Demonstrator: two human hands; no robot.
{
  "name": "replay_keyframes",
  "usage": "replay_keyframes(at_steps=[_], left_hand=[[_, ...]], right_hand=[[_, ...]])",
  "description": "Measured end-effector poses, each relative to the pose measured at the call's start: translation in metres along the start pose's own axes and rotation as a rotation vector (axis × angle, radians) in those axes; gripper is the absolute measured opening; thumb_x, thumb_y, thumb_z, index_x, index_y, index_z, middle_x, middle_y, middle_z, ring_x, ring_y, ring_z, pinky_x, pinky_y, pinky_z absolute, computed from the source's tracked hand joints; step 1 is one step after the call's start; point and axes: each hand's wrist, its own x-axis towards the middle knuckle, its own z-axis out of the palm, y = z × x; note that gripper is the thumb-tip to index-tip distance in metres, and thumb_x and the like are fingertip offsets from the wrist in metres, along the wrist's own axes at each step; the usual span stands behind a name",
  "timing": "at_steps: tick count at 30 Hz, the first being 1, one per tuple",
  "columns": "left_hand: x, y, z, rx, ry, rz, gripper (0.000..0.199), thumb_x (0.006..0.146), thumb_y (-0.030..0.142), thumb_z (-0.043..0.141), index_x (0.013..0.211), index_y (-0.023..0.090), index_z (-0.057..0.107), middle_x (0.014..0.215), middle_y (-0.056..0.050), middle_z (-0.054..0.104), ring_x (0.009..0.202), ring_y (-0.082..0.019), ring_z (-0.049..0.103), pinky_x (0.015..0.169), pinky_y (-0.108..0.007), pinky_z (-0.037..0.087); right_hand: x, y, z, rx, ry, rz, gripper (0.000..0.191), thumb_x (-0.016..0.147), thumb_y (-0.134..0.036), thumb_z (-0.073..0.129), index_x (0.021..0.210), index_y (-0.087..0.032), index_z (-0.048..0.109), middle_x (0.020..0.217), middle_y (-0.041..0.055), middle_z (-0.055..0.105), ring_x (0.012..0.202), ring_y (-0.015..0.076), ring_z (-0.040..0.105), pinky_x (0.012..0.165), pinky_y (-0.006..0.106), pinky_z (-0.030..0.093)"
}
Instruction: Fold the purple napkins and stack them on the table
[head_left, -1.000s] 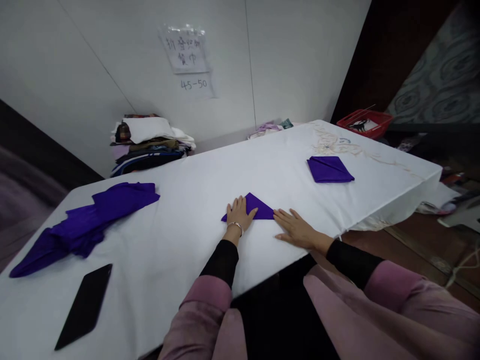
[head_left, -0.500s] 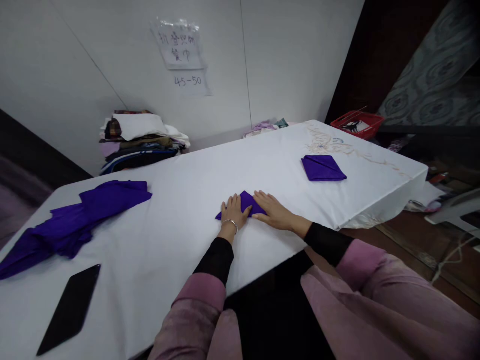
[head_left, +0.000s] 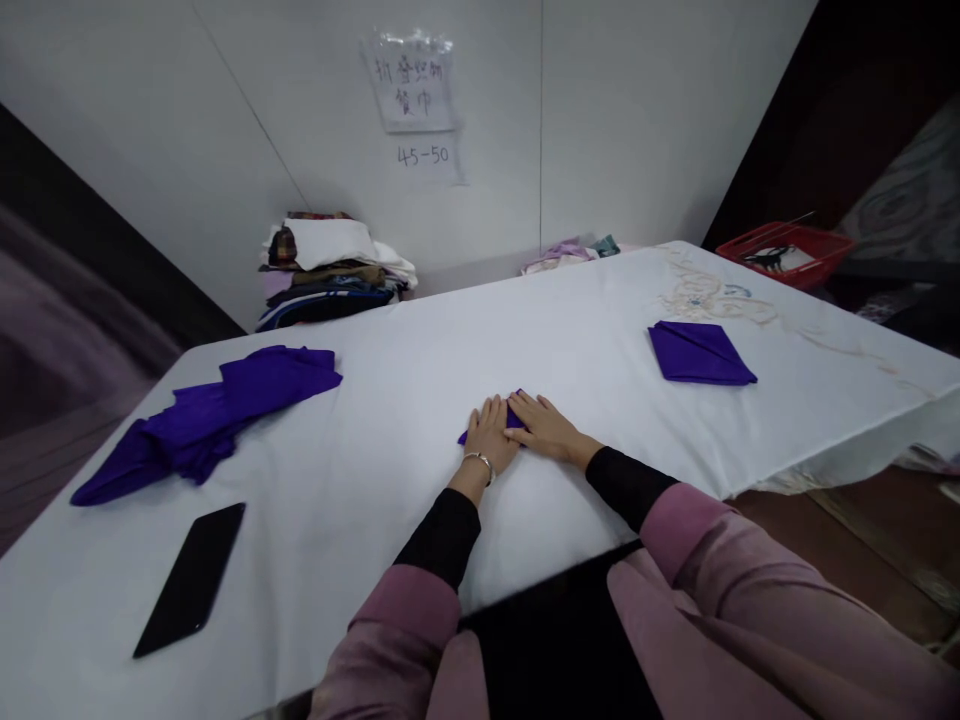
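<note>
A small folded purple napkin (head_left: 514,416) lies on the white tablecloth (head_left: 420,400), mostly hidden under my hands. My left hand (head_left: 491,432) rests flat on its left part, fingers stretched out, a silver bracelet at the wrist. From the right, my right hand (head_left: 546,425) lies flat on the napkin too, its thumb touching the left hand. Neither hand grips the cloth. Another purple napkin (head_left: 701,353), folded into a flat four-sided shape, sits farther right. Crumpled purple cloth (head_left: 217,410) lies loosely at the left.
A black flat slab (head_left: 191,580), perhaps a phone or tablet, lies at the front left. Folded clothes (head_left: 334,270) are stacked against the wall. Handwritten paper signs (head_left: 412,90) hang above. A red basket (head_left: 814,255) stands beyond the table's far right corner.
My hands have come closer together and now cover more of the napkin. The camera view has shifted, so everything sits differently in the picture.
</note>
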Motion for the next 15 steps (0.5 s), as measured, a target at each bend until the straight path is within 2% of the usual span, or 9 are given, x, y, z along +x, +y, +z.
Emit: replay_keyframes(at_steps=[4,7,15], left_hand=[[-0.012,-0.018,-0.004,-0.013,0.038,-0.103,0.065,0.088,0.049,0.018,0.143,0.015,0.02,0.151,-0.005,0.018,0.139,-0.023,0.011,0.112,-0.05,0.008],[-0.018,-0.029,-0.007,-0.012,0.018,-0.186,0.065,0.088,0.052,0.014,0.142,0.016,0.022,0.151,-0.004,0.018,0.139,-0.022,0.011,0.111,-0.051,0.008],[-0.027,-0.042,-0.006,-0.046,0.058,-0.323,0.054,0.09,0.039,0.014,0.14,0.023,0.029,0.15,-0.001,0.021,0.139,-0.022,0.013,0.11,-0.055,0.011]], right_hand=[[0.001,0.0,0.003,-0.06,0.014,0.004,0.082,0.085,-0.068,0.015,0.144,-0.01,0.02,0.15,0.0122,0.018,0.138,0.0245,0.009,0.11,0.044,0.009],[0.001,0.0,0.005,-0.085,0.026,-0.002,0.083,0.084,-0.069,0.016,0.144,-0.012,0.021,0.149,0.0122,0.019,0.138,0.0252,0.009,0.11,0.045,0.01],[-0.001,-0.001,0.003,-0.089,0.022,-0.01,0.083,0.084,-0.069,0.017,0.143,-0.011,0.021,0.15,0.0123,0.017,0.138,0.0246,0.008,0.11,0.044,0.009]])
